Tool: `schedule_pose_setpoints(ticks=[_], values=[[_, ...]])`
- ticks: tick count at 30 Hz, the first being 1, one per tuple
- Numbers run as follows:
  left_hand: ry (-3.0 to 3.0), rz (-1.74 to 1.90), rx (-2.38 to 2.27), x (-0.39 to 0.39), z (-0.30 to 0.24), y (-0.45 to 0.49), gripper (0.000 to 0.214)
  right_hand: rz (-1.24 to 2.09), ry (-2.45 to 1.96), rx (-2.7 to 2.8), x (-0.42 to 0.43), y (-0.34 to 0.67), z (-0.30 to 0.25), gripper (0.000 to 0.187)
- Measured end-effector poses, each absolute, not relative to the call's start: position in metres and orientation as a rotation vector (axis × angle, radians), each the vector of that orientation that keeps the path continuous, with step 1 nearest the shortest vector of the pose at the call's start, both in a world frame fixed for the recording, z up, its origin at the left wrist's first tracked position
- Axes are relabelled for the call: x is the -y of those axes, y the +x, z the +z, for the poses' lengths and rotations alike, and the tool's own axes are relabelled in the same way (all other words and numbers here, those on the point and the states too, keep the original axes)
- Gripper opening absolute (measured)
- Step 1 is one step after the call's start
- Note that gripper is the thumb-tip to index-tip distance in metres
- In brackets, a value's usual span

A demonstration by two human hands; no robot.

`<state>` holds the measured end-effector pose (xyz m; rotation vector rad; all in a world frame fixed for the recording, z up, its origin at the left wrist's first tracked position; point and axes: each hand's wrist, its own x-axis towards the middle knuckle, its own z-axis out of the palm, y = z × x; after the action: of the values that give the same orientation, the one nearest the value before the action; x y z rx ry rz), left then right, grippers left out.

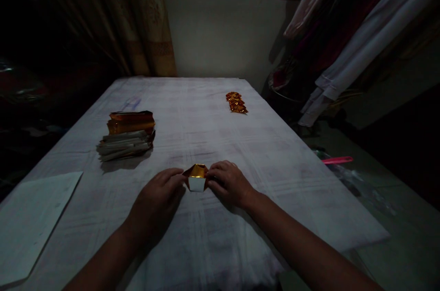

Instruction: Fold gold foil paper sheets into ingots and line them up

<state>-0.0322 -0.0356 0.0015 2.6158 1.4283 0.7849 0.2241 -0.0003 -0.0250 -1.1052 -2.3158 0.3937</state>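
Between my two hands is a small folded gold foil paper (pixel 197 177), shiny gold on top with a white face toward me. My left hand (pixel 161 194) pinches its left corner between thumb and fingers. On the other side, the fingers and thumb of my right hand (pixel 228 182) close on its right corner. Ahead to the left lies a stack of foil paper sheets (pixel 127 137), some showing gold and others their pale backs. A short row of folded gold pieces (pixel 236 102) sits near the far right part of the table.
A white checked cloth covers the table (pixel 192 121). A white paper sheet (pixel 34 222) lies at the left edge. Clothes (pixel 364 30) hang on the right, and a curtain (pixel 147 20) hangs behind. A pink stick-like item (pixel 337 160) shows beyond the right edge.
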Motion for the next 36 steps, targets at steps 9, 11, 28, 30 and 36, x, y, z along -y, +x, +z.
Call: schedule_pose_setpoints(ticks=[9, 11, 28, 30, 36], values=[[2.563, 0.638, -1.265, 0.015, 0.005, -0.04, 0.015, 0.184, -1.181, 2.38, 0.013, 0.22, -0.019, 0.013], [2.583, 0.632, -1.266, 0.014, 0.006, -0.036, 0.014, 0.143, -1.213, 2.388, 0.013, 0.219, -0.02, 0.01], [2.753, 0.809, -1.279, 0.011, -0.004, -0.03, 0.023, 0.341, -1.318, 2.154, 0.016, 0.219, -0.023, 0.018], [2.763, 0.84, -1.258, 0.011, -0.005, -0.03, 0.025, 0.305, -1.335, 2.154, 0.016, 0.22, -0.026, 0.012], [2.742, 0.878, -1.242, 0.012, -0.007, -0.029, 0.026, 0.19, -1.234, 2.267, 0.014, 0.219, -0.027, 0.014]])
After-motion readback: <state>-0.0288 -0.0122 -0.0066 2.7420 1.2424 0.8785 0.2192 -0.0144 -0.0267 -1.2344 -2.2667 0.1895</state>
